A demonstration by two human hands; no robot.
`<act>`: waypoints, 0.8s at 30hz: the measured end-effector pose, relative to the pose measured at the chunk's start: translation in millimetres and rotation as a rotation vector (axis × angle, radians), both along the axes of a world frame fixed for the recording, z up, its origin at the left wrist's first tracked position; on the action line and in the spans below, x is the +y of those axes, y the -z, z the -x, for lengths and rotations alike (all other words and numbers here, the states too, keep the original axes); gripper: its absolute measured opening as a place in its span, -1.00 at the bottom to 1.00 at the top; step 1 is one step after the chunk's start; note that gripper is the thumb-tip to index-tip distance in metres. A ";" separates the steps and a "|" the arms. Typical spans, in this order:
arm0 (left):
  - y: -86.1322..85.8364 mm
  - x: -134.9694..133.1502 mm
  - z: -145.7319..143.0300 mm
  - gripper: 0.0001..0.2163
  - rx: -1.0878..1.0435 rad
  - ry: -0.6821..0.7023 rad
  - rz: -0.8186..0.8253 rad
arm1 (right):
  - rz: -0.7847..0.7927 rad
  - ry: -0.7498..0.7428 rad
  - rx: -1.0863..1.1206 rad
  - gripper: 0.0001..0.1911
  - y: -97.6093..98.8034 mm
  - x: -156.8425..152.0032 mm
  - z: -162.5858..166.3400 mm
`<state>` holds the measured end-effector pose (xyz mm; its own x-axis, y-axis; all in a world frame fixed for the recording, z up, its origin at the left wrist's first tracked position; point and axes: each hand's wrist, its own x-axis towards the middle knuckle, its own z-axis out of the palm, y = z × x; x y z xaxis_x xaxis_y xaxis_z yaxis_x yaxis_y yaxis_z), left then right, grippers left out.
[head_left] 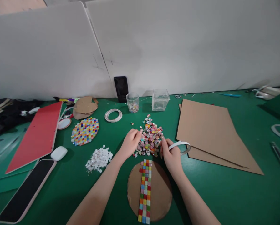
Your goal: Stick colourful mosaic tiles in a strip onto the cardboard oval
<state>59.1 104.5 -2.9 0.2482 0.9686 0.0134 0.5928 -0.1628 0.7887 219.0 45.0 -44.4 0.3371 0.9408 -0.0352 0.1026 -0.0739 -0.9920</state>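
A heap of small colourful mosaic tiles (pixel 151 137) lies in front of me. At its left edge is my left hand (pixel 130 142), thumb and fingertips pinched together; whether a tile sits between them I cannot make out. My right hand (pixel 172 154) is at the heap's right edge, fingers curled, with a narrow roll of white tape (pixel 185 147) hooked in it. Closer to me lies a round cardboard disc (pixel 160 193). A strip of coloured square tiles (pixel 145 193) runs down it, left of centre.
Left are a pile of white paper pieces (pixel 99 159), a tiled disc (pixel 85 131), a phone (pixel 27 190), a white case (pixel 59 153) and a red board (pixel 36 134). Behind stand a plastic cup (pixel 132 101) and a clear box (pixel 160 100). Cardboard sheets (pixel 205 125) lie right.
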 end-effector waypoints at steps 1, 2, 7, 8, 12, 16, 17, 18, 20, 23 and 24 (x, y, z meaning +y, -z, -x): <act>-0.8 -0.2 0.1 -0.65 -0.006 -0.002 0.008 | 0.000 -0.001 0.004 -0.56 -0.3 -0.1 -0.1; -1.5 -0.5 0.3 -0.65 -0.013 -0.001 0.018 | -0.001 -0.003 0.009 -0.57 -0.8 -0.3 -0.2; -3.9 -6.7 -2.3 -0.66 -0.048 0.066 0.066 | -0.026 -0.052 0.044 -0.57 -4.8 -1.9 3.4; -4.5 -8.7 -4.3 -0.67 -0.052 0.085 0.065 | -0.034 -0.076 0.053 -0.56 -5.8 -2.3 5.0; -7.6 -11.7 -10.0 -0.67 -0.022 0.122 -0.001 | -0.055 -0.162 0.066 -0.54 -7.5 -3.1 10.1; -6.4 -3.9 -2.6 -0.72 0.111 0.036 -0.165 | -0.059 -0.114 0.070 -0.55 -4.5 -2.2 7.5; -4.5 -2.2 -0.3 -0.73 0.149 0.021 -0.200 | -0.058 -0.092 0.074 -0.54 -3.4 -1.9 6.3; -2.0 -1.2 1.3 -0.73 0.184 0.024 -0.225 | -0.057 -0.072 0.076 -0.54 -2.3 -1.6 5.2; 4.4 -1.8 1.6 -0.74 0.245 0.071 -0.252 | -0.057 -0.051 0.079 -0.53 -0.6 -1.1 4.0; 13.6 -5.1 -2.5 -0.80 0.296 0.139 -0.259 | -0.057 -0.056 0.077 -0.53 0.1 -1.2 4.7; 15.8 -5.4 -3.4 -0.80 0.300 0.149 -0.255 | -0.056 -0.057 0.076 -0.53 -0.1 -1.3 5.1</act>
